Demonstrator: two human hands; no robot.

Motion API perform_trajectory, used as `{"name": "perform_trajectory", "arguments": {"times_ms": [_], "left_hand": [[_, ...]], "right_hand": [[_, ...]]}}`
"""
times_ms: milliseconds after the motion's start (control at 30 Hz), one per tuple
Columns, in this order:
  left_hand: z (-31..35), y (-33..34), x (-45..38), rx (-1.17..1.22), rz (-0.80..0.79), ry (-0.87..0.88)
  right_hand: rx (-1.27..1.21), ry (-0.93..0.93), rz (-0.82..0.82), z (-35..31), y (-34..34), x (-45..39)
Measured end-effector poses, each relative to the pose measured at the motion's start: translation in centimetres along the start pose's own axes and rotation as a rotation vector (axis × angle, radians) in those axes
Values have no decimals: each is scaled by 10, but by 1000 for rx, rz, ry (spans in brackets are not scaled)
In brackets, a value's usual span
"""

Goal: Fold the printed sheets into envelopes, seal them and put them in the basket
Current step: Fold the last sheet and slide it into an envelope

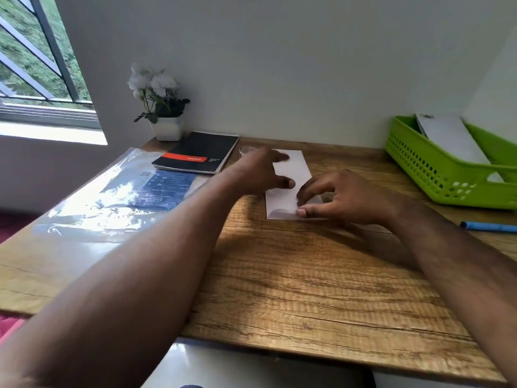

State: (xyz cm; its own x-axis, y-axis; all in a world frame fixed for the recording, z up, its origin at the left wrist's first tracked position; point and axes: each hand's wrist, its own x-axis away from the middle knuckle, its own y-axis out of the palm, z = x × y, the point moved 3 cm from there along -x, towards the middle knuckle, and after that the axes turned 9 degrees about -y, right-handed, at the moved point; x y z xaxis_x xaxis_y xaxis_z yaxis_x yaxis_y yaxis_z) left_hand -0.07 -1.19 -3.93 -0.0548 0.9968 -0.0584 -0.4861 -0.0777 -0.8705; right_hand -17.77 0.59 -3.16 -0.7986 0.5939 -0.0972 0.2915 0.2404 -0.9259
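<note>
Your white envelope [291, 182] lies flat on the wooden desk, long axis running from six toward twelve o'clock, partly covered by both hands. At three o'clock from it sits the green perforated basket [425, 169], with white envelopes [450, 138] leaning tilted inside.
</note>
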Motion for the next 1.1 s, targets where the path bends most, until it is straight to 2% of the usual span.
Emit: {"name": "perform_trajectory", "arguments": {"times_ms": [100, 167, 333, 467, 633, 800, 900, 967, 1100], "left_hand": [[3, -9, 14, 102, -227, 23], [6, -12, 20, 116, -309, 40], [10, 0, 22, -47, -385, 65], [11, 0, 21, -116, -465, 28], [12, -5, 24, -194, -525, 7], [-1, -16, 30, -199, -506, -19], [5, -18, 33, -99, -395, 89], [14, -12, 34, -11, -308, 174], [20, 8, 27, -25, -300, 222]], "right_hand": [[11, -1, 49, 5, 3, -3], [13, 6, 47, 8, 7, -7], [46, 62, 87, 13, 11, -8], [188, 145, -11, 15, 14, -12], [169, 271, -164, 30, 7, -2], [163, 307, -232, 47, 4, 3], [228, 306, -236, 52, 5, 3], [264, 311, -191, 52, 6, 4], [495, 255, -12, 40, 5, -2]]}}
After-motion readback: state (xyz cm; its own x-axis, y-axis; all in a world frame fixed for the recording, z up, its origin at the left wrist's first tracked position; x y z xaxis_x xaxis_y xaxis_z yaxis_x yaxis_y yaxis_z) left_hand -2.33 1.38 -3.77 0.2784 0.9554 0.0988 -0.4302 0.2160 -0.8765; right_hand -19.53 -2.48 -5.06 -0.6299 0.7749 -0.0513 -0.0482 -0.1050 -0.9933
